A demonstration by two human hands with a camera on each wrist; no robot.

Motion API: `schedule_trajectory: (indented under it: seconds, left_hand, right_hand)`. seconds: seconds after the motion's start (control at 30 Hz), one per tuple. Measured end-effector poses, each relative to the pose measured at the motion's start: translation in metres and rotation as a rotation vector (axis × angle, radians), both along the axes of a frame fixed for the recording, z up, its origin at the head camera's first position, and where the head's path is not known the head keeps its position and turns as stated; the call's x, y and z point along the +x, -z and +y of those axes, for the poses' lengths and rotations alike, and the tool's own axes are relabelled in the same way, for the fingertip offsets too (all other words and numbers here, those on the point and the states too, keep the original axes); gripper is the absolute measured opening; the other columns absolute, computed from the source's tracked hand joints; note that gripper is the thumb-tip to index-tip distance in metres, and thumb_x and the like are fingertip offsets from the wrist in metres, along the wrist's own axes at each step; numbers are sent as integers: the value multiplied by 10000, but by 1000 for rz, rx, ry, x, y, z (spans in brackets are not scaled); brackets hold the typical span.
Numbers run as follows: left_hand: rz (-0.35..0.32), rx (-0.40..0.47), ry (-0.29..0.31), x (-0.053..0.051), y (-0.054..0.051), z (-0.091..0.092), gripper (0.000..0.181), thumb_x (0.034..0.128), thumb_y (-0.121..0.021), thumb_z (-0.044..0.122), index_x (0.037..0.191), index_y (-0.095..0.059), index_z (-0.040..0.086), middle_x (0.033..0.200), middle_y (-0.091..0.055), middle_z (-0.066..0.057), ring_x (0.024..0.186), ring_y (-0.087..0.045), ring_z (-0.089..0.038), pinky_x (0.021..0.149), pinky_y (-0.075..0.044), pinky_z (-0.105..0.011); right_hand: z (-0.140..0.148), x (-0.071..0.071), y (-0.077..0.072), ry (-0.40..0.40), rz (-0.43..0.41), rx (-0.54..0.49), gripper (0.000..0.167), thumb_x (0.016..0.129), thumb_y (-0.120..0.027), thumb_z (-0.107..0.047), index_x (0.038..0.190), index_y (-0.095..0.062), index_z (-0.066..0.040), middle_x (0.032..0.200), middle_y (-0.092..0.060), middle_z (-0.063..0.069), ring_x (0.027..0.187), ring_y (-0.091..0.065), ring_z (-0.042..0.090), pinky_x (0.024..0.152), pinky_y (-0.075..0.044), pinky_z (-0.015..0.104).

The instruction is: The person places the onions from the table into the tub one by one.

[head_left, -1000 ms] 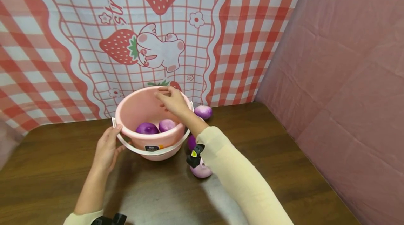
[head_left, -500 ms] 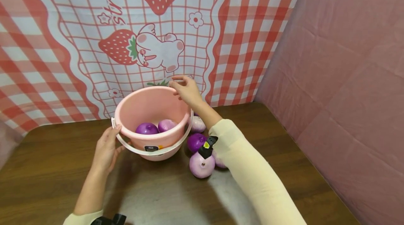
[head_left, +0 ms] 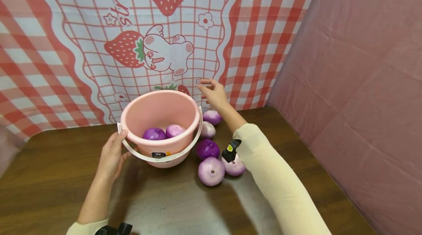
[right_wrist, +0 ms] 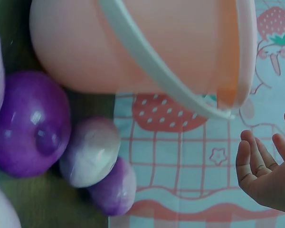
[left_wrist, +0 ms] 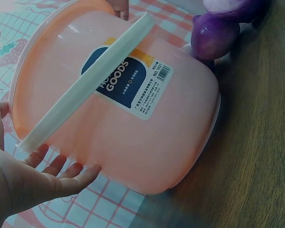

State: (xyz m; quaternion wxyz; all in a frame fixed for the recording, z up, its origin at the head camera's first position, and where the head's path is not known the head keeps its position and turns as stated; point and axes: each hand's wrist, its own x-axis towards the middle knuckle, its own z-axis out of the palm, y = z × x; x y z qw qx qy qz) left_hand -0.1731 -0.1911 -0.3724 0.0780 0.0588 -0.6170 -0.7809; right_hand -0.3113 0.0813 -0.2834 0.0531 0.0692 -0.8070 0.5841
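Note:
A pink bucket [head_left: 179, 145] with a white handle [head_left: 145, 157] stands on the wooden table. My left hand [head_left: 110, 154] holds its left side, the thumb at the rim by the handle joint and the fingers against the outer wall. Inside lie a dark purple onion [head_left: 154, 134] and a lighter purple onion [head_left: 174, 131]. Off the bucket's right rim, my right hand [head_left: 215, 96] is raised in the air with loosely bent fingers and holds nothing. In the right wrist view, that hand [right_wrist: 270, 175] is apart from the bucket [right_wrist: 147, 47].
Several onions sit on the table right of the bucket: a dark purple onion [head_left: 208, 149], a pale onion [head_left: 211, 171] in front and a purple-white onion [head_left: 212, 117] at the back. A checked strawberry cloth [head_left: 257, 44] hangs behind. A pink cloth [head_left: 356, 81] covers the right side.
My right hand has moved right, from over the bucket's opening to outside its rim. More of the onions on the table show now. The left hand and bucket stay in place.

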Motion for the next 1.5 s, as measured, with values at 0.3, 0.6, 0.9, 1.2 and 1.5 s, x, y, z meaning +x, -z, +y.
schedule_trajectory:
  seconds: [0.3,0.6,0.9,1.2,1.5]
  left_hand:
    - [-12,7,-11,0,0,0,130,958,-503,318,1017,-527,205,903,-555,129,917,-509,-43,740,-568,-222]
    - [-2,16,-8,1,0,1,230,958,-506,309,1090,-502,121,883,-566,129,891,-515,-41,727,-571,-223]
    - [4,27,-11,1,0,0,171,958,-508,307,1040,-532,159,887,-566,128,903,-516,-43,735,-574,-230]
    - [2,22,-18,1,1,1,108,958,-507,304,990,-549,210,898,-562,124,906,-518,-37,737,-574,-232]
    - [1,15,-15,0,1,1,86,963,-497,303,976,-553,239,917,-551,122,908,-518,-33,744,-573,-231]
  right_hand:
    - [23,-5,20,48,-28,84,387,900,-600,-233,1241,-553,-57,1104,-649,187,860,-628,304,570,-500,210]
    - [42,-9,43,71,-51,145,406,888,-609,-201,1240,-544,-11,1130,-609,200,916,-629,317,747,-549,271]
    - [53,-11,58,100,-60,206,414,872,-629,-239,1212,-571,-10,1154,-626,207,1053,-608,305,861,-532,356]
    - [58,-12,79,101,-62,282,417,872,-625,-229,1213,-566,3,1194,-613,207,1137,-567,310,972,-488,398]
    - [63,-10,90,109,-102,344,424,885,-614,-255,1227,-551,-11,1194,-617,194,1135,-562,312,974,-480,411]
